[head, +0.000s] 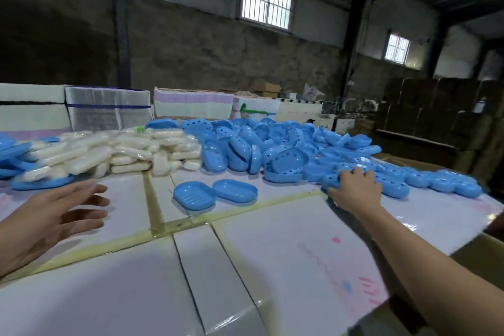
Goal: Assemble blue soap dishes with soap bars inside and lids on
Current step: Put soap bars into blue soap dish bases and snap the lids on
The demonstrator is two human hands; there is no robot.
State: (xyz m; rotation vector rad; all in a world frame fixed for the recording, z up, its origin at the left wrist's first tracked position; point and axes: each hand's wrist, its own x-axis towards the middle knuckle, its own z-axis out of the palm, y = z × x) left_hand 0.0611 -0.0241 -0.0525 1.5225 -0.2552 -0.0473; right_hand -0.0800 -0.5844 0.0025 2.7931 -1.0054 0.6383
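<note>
Two blue soap dish halves (194,195) (235,190) lie side by side, hollow side up, on the white table top (272,240). My left hand (58,213) hovers at the left with fingers spread, holding nothing. My right hand (354,188) reaches to the right and its curled fingers grip a blue perforated dish piece (331,181) at the edge of the big blue pile (272,144). Wrapped white soap bars (122,150) are stacked at the back left. No soap lies in the two open halves.
More blue lids (16,155) lie at the far left beside the soap. A row of blue pieces (441,183) runs to the table's right edge. Wrapped bundles (109,109) and cartons stand behind the table. Brown boxes (436,117) line the right wall.
</note>
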